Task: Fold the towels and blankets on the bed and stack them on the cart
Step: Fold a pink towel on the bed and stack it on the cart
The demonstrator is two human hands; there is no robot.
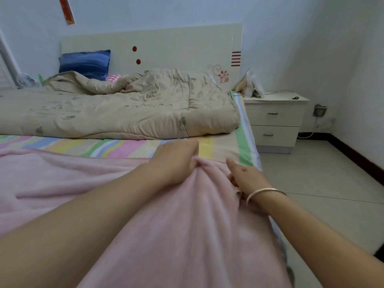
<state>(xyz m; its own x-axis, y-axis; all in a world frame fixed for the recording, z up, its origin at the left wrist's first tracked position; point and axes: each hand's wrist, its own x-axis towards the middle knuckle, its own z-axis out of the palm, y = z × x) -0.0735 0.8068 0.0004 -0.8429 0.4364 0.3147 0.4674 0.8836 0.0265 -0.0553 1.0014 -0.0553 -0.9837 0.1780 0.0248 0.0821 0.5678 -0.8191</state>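
Two hands were on the pink blanket (187, 235), which lay spread over the near part of the bed (83, 146). The left hand (176, 161) squeezed a bunched-up bit of the blanket's far edge. The right hand (247, 176), just beside it, curled its fingers into the side edge, thumb sticking out.

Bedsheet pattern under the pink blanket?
Bedsheet: pastel multicolour stripes; clearest in the head view.
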